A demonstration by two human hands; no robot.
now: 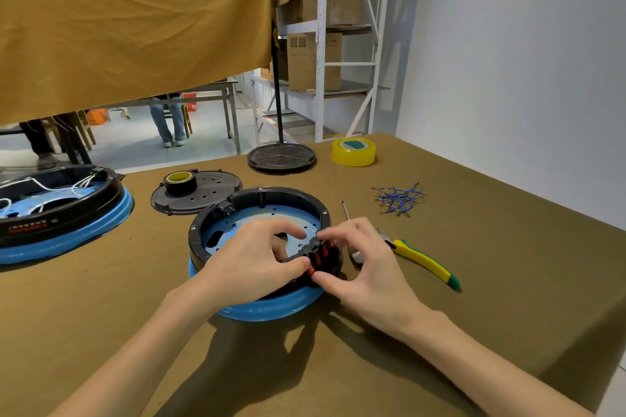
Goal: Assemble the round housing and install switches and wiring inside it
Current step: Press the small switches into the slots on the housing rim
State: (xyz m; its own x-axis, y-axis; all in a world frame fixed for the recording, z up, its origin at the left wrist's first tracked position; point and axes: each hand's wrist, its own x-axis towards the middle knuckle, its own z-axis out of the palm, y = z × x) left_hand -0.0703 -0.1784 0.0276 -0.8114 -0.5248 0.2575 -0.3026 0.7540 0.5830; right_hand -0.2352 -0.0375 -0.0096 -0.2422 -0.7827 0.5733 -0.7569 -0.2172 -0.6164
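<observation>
**Round housing: switch fitting under way**

Round housing [261, 247], black ring on blue base, sits mid-worktop [474, 281]. Left hand [250, 257] and right hand [366, 264] both pinch the red switch block [320, 256] at the near rim. Blue wires [398, 199] lie apart, unconnected. Lid [194, 193] off. Judged early: wiring and closing remain.

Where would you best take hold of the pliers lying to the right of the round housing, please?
By the yellow handles of the pliers, coming from above and the near right. They lie flat on the table with the metal jaws pointing toward the housing, so the green-tipped handle ends face the right hand.
</observation>
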